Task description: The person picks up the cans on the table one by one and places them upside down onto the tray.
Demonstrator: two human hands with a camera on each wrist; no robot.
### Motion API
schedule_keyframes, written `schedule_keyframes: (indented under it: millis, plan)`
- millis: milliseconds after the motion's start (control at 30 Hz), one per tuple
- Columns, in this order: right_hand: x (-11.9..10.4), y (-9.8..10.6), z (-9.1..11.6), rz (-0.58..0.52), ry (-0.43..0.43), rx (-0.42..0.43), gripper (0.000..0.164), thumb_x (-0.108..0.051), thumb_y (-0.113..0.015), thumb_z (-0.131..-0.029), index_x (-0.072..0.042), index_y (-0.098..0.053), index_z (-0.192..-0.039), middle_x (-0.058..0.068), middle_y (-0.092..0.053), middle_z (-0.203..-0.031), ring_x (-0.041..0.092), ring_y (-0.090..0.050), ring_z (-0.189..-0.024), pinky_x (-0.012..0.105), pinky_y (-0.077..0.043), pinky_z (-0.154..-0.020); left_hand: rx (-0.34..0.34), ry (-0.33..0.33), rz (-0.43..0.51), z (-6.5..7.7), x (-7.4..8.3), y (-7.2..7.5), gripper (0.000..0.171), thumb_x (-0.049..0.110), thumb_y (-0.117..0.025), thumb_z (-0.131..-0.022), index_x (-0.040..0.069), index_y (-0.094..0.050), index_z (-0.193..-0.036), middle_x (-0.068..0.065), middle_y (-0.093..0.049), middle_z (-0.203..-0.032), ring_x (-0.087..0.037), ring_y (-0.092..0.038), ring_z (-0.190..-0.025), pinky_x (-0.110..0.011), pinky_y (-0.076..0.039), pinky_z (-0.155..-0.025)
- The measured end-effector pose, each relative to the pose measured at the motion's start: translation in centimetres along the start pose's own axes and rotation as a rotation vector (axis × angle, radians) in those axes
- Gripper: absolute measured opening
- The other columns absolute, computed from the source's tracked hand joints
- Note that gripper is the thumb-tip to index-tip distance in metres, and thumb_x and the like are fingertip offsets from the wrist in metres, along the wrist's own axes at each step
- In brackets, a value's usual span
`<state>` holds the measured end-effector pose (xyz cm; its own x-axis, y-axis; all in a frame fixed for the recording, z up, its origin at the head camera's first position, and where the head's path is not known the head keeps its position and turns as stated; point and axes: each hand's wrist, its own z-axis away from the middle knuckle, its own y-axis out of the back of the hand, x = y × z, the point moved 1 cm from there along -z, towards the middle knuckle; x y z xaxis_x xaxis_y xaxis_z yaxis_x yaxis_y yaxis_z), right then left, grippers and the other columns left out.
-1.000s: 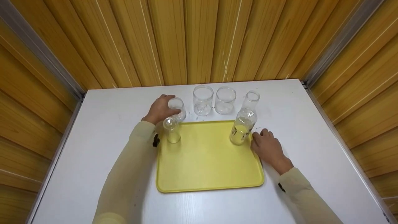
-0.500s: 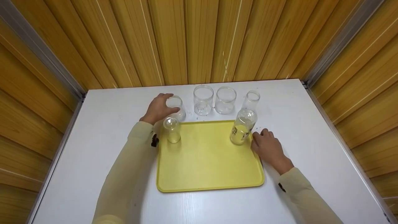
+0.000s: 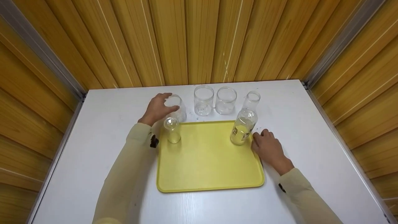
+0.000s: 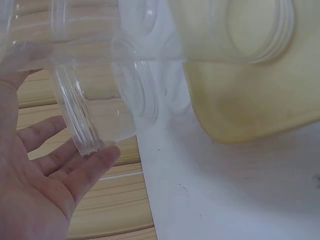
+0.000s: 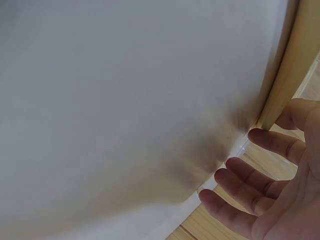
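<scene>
My left hand (image 3: 158, 109) curves around a wide clear glass jar (image 3: 178, 110) at the back left, thumb on the near side and fingers on the far side. In the left wrist view, a fingertip lies right at the ridged rim of that glass jar (image 4: 85, 120). My right hand (image 3: 268, 147) rests at the right edge of a yellow tray (image 3: 208, 165), fingers loosely bent. In the right wrist view, thumb and index fingertip are right at the rim of the tray (image 5: 287, 65), with the other fingertips low against the white table.
On the tray stand a slim clear glass (image 3: 173, 132) at the left and a printed clear bottle (image 3: 241, 130) at the right. Behind it are two wide glass jars (image 3: 203, 102) and a narrow glass (image 3: 251, 101). Wood-patterned walls (image 3: 199, 43) enclose the white table (image 3: 102, 124).
My left hand has shifted slightly left and back, and the jar's rim has moved the same way with it. The right hand, tray and other glassware have stayed put.
</scene>
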<state>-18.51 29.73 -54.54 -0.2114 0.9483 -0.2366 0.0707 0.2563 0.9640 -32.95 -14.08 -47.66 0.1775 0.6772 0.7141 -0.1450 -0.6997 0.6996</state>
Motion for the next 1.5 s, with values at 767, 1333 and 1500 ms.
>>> schedule_keyframes:
  millis: [767,1333,1500]
  plan:
    - [0.0,0.1,0.0,0.001,0.001,0.008,0.025,-0.017,-0.059,-0.105,0.001,-0.069,-0.120,0.023,-0.056,-0.104,0.040,-0.056,-0.089,0.057,-0.052,-0.063,0.061,0.000,0.170,0.7,1.3,0.6,0.076,0.040,-0.080,-0.093,0.004,-0.053,-0.154,-0.022,-0.056,-0.148,-0.039,-0.054,-0.136,-0.050,-0.050,-0.107]
    - [-0.1,0.3,0.1,-0.013,-0.005,-0.015,0.024,-0.017,-0.058,-0.106,-0.001,-0.068,-0.120,0.019,-0.053,-0.101,0.038,-0.053,-0.089,0.055,-0.050,-0.063,0.115,-0.013,0.266,1.6,2.0,0.7,0.072,0.039,-0.080,-0.093,0.007,-0.056,-0.153,-0.017,-0.059,-0.146,-0.035,-0.057,-0.133,-0.048,-0.052,-0.104]
    - [0.0,0.2,0.0,-0.009,-0.004,-0.012,0.025,-0.017,-0.058,-0.106,0.000,-0.068,-0.121,0.020,-0.054,-0.101,0.038,-0.053,-0.088,0.055,-0.050,-0.063,0.132,-0.021,0.297,1.9,2.1,0.8,0.070,0.038,-0.080,-0.093,0.007,-0.057,-0.152,-0.017,-0.061,-0.144,-0.036,-0.059,-0.131,-0.047,-0.053,-0.103]
